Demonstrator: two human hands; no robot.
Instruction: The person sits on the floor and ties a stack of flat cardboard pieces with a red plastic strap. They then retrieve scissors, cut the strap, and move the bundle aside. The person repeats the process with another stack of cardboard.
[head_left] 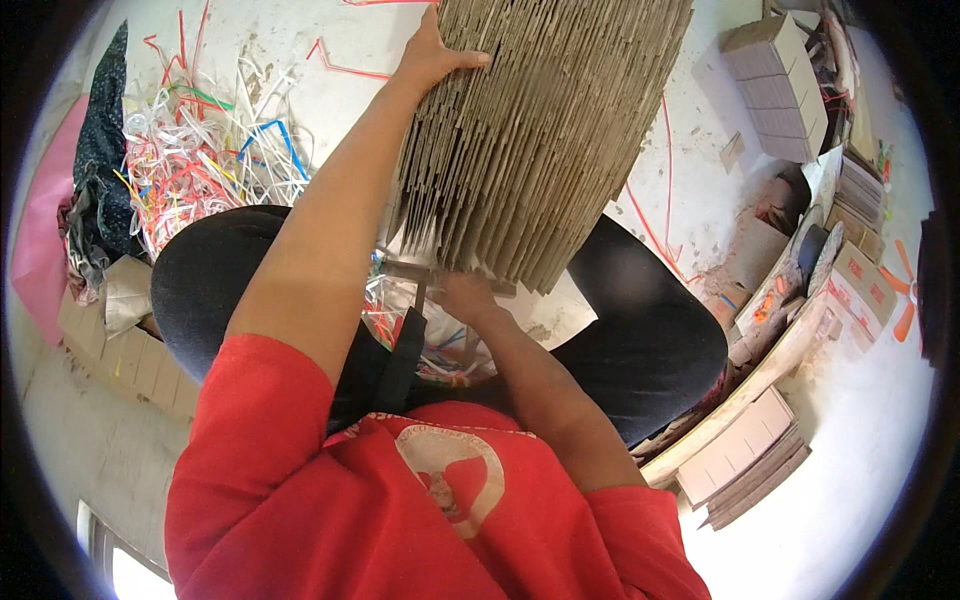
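Note:
A thick stack of flat brown cardboard sheets point(545, 130) stands on edge in front of me, above my lap. My left hand point(432, 55) grips the stack's upper left side, fingers wrapped over its edge. Under the stack's near lower end, my right hand point(466, 297) holds it from below. Both arms come out of red sleeves at the bottom of the view. I sit with knees apart in dark trousers.
A heap of loose coloured plastic straps point(200, 160) lies on the white floor at the left. Bundles of folded cardboard point(780, 90) sit at the upper right and more cardboard stacks point(745, 455) at the lower right. Pink and dark cloth point(60, 230) lies at the far left.

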